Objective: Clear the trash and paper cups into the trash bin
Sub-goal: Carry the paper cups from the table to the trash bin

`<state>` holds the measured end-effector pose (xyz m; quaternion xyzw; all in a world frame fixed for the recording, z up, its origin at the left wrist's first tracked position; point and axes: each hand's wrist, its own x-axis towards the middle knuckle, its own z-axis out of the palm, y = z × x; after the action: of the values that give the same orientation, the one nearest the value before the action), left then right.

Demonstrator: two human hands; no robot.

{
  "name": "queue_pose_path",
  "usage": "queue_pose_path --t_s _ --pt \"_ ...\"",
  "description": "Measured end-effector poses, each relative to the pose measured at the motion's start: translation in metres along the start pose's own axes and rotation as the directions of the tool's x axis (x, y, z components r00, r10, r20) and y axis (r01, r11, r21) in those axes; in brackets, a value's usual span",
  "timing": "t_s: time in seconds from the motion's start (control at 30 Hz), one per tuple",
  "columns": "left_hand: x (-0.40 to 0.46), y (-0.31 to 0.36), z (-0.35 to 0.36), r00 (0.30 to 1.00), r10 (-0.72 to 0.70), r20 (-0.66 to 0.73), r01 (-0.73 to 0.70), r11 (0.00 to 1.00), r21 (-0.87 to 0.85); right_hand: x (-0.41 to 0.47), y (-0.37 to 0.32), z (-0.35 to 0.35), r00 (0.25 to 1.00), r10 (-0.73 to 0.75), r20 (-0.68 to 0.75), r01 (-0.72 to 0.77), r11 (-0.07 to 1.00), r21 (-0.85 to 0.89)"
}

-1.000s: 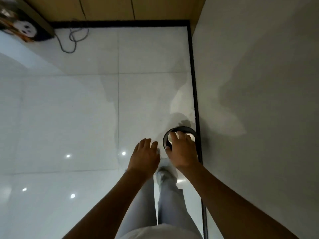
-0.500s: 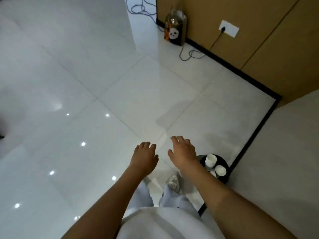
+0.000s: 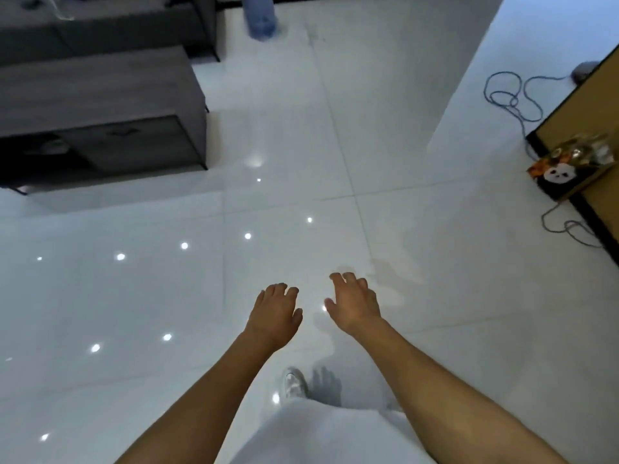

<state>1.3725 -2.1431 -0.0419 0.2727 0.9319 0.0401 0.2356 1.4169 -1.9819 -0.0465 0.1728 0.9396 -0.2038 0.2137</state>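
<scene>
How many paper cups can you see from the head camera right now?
0. No cup shows on the tiled floor, and the left hand and right hand hold nothing. Some could sit hidden on the dark cabinet, which runs past the frame's left edge.

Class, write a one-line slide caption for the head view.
Two empty hands, left hand and right hand, held over glossy white tiled floor near dark grey cabinet.
</scene>
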Motion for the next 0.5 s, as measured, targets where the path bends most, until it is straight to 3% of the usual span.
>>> queue_pose_path --t_s 0.17,0.5 --pt "-0.014 -0.102 -0.029 0.985 -0.169 -0.043 0.165 0.982 -0.087 0.037 -0.106 0.007 0.988 -0.145 0.046 0.148 0.988 -0.049" --pt "0.034 -0.224 -0.079 0.933 -0.355 -0.064 0.330 0.912 -0.244 0.143 -0.219 -0.011 0.953 -0.264 0.147 0.286 0.946 -0.151"
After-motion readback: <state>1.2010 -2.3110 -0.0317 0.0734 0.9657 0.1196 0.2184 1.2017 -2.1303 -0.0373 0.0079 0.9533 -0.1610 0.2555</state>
